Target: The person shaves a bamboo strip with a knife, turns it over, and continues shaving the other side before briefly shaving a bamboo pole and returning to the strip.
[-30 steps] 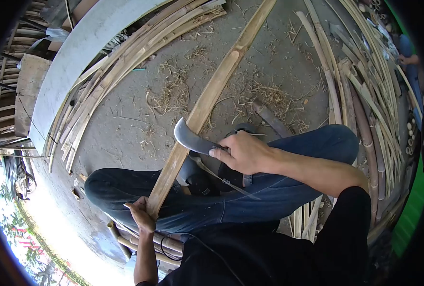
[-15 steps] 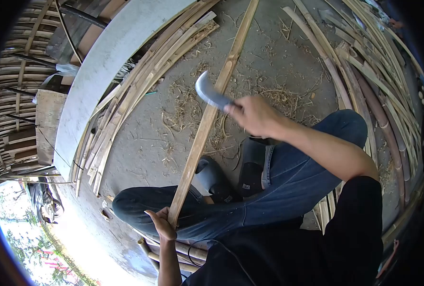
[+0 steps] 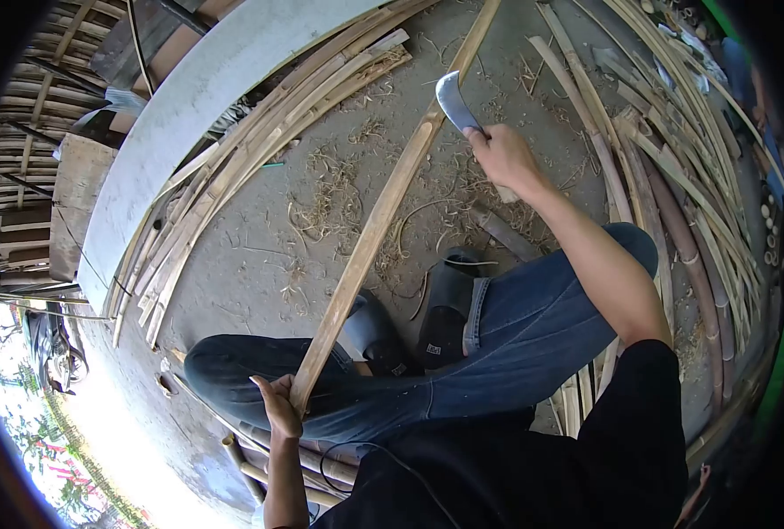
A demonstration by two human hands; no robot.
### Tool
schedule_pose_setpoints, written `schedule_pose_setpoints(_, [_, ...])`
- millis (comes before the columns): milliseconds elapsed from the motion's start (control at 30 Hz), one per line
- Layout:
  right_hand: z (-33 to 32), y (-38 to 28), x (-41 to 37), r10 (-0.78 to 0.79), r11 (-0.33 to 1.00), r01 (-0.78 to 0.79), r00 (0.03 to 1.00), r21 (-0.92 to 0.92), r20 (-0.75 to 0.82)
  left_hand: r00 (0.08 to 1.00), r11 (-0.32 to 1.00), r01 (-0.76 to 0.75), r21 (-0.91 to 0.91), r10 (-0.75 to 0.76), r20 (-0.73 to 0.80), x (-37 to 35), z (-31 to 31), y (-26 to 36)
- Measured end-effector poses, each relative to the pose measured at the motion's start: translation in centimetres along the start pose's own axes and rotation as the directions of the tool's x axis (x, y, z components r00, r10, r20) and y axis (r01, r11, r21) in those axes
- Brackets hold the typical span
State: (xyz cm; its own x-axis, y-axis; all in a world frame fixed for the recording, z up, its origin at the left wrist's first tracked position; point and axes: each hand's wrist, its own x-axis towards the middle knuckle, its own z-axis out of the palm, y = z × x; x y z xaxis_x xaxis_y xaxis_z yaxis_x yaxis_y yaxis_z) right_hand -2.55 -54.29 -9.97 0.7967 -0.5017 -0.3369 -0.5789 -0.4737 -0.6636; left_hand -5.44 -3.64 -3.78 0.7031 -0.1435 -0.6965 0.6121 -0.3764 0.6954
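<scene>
A long split bamboo strip slants from my lap up past the far edge of the view. My left hand is closed around its near end, thumb sticking out to the side, beside my left thigh. In my right hand I grip a billhook with a curved, hooked steel blade. The butt of its handle shows below my fist. Its blade overlaps the right edge of the strip in this view, just above a node.
Bamboo shavings litter the concrete floor. Split bamboo lies in a pile at left, by a pale curved board, and in another pile at right. My slippers rest below the strip. Bamboo poles lie by my left forearm.
My right hand has moved the billhook up and to the right, farther along the strip. My left hand still holds the near end. The view has shifted slightly.
</scene>
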Motion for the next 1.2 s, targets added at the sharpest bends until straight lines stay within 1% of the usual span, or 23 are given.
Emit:
schedule_pose_setpoints(67, [0.8, 0.0, -0.6, 0.095, 0.994, -0.090, 0.992, 0.058, -0.087, 0.998, 0.998, 0.044, -0.045, -0.046, -0.050, 0.2, 0.2, 0.0])
schedule_pose_setpoints(100, [2.0, 0.2, -1.9, -0.088, 0.995, 0.075, 0.971, -0.070, -0.221, 1.000, 0.999, 0.002, -0.035, -0.003, -0.026, 0.3, -0.4, -0.2])
schedule_pose_setpoints(133, [2.1, -0.4, -3.4, -0.007, 1.000, 0.010, 0.991, 0.020, -0.134, 0.999, 0.998, 0.019, -0.057, -0.017, 0.037, 0.1, -1.2, 0.2])
schedule_pose_setpoints(200, [1.8, -1.7, -7.0, -0.048, 0.996, 0.059, 0.985, -0.062, 0.166, 0.996, 0.993, 0.031, -0.115, -0.020, 0.088, 0.1, -1.5, 1.0])
schedule_pose_setpoints(233, [1.8, -2.6, -8.8, -0.102, 0.986, 0.146, 0.913, -0.083, 0.396, 0.997, 0.996, 0.044, -0.073, -0.040, 0.065, 0.3, -1.3, 0.8])
schedule_pose_setpoints(267, [3.5, -2.2, -10.0, -0.241, 0.939, 0.325, 0.855, -0.113, 0.459, 0.997, 0.998, 0.061, -0.033, -0.059, 0.044, 0.4, -1.0, 0.5])
schedule_pose_setpoints(367, [5.2, -3.4, -10.5, -0.283, 0.929, 0.367, 0.794, -0.055, 0.538, 0.995, 0.992, 0.086, -0.088, -0.081, 0.062, 0.4, -1.3, 1.0])
schedule_pose_setpoints(433, [3.7, -4.9, -8.0, -0.268, 0.938, 0.337, 0.855, -0.084, 0.444, 0.993, 0.989, 0.086, -0.124, -0.075, 0.089, 0.3, -1.4, 0.9])
schedule_pose_setpoints(500, [0.5, -5.2, -5.6, -0.189, 0.935, 0.311, 0.845, -0.172, 0.501, 0.993, 0.984, 0.098, -0.145, -0.087, 0.082, 0.4, -1.5, 1.0])
schedule_pose_setpoints(567, [-3.2, -3.9, -4.0, -0.101, 0.869, 0.336, 0.839, -0.362, 0.535, 0.990, 0.981, 0.124, -0.149, -0.113, 0.080, 0.4, -1.5, 0.8])
schedule_pose_setpoints(633, [-6.8, -2.7, -3.7, 0.035, 0.882, 0.187, 0.890, -0.434, 0.455, 0.990, 0.988, 0.132, -0.083, -0.127, 0.059, 0.4, -1.4, 1.0])
schedule_pose_setpoints(700, [-9.2, -2.1, -3.9, 0.021, 0.876, 0.142, 0.944, -0.461, 0.331, 0.993, 0.993, 0.120, 0.019, -0.121, 0.011, 0.1, -1.1, 0.9])
schedule_pose_setpoints(733, [-9.1, -1.0, -3.7, 0.022, 0.862, 0.165, 0.933, -0.480, 0.360, 0.996, 0.992, 0.092, 0.090, -0.090, -0.024, 0.1, -0.9, 0.9])
schedule_pose_setpoints(767, [-8.4, 0.8, -3.3, -0.210, 0.887, 0.247, 0.968, -0.390, 0.137, 0.999, 0.984, 0.017, 0.175, -0.008, -0.052, -0.1, -0.7, 1.0])
schedule_pose_setpoints(800, [-8.1, 1.5, -3.0, -0.402, 0.883, 0.352, 0.908, -0.311, -0.115, 0.998, 0.989, 0.040, 0.145, -0.031, -0.062, -0.2, -0.2, 0.6])
schedule_pose_setpoints(833, [-8.0, -1.1, -3.2, -0.273, 0.943, 0.264, 0.962, -0.202, -0.014, 0.977, 0.931, -0.158, 0.328, 0.195, -0.084, -0.2, 0.4, 0.2])
schedule_pose_setpoints(867, [-7.4, -1.4, -3.3, -0.275, 0.937, 0.271, 0.961, -0.218, 0.013, 0.909, 0.799, -0.329, 0.504, 0.412, -0.059, -0.3, 0.9, 0.0])
schedule_pose_setpoints(900, [-6.8, -1.6, -3.3, -0.351, 0.897, 0.346, 0.936, -0.274, 0.034, 0.866, 0.745, -0.416, 0.522, 0.500, -0.024, -0.3, 1.6, 0.2])
schedule_pose_setpoints(933, [-6.3, -2.2, -3.2, -0.427, 0.847, 0.420, 0.903, -0.325, 0.055, 0.871, 0.760, -0.406, 0.507, 0.490, -0.037, -0.4, 2.0, 0.1])
schedule_pose_setpoints(1000, [-5.0, -3.1, -2.9, -0.362, 0.878, 0.394, 0.918, -0.273, 0.161, 0.850, 0.761, -0.429, 0.486, 0.522, -0.067, -0.4, 2.3, -0.2])
schedule_pose_setpoints(1067, [-3.4, -2.6, -2.0, -0.204, 0.964, 0.217, 0.974, -0.155, 0.094, 0.838, 0.751, -0.446, 0.486, 0.542, -0.068, -0.2, 2.2, -0.6])
schedule_pose_setpoints(1100, [-3.3, -4.5, -2.0, -0.083, 0.935, 0.098, 0.995, -0.342, 0.059, 0.840, 0.753, -0.444, 0.485, 0.538, -0.067, -0.2, 2.2, -0.5])
schedule_pose_setpoints(1200, [-2.0, -1.7, -0.2, -0.146, 0.954, 0.127, 0.988, -0.271, -0.050, 0.845, 0.760, -0.441, 0.477, 0.531, -0.065, 0.1, 1.8, -0.6])
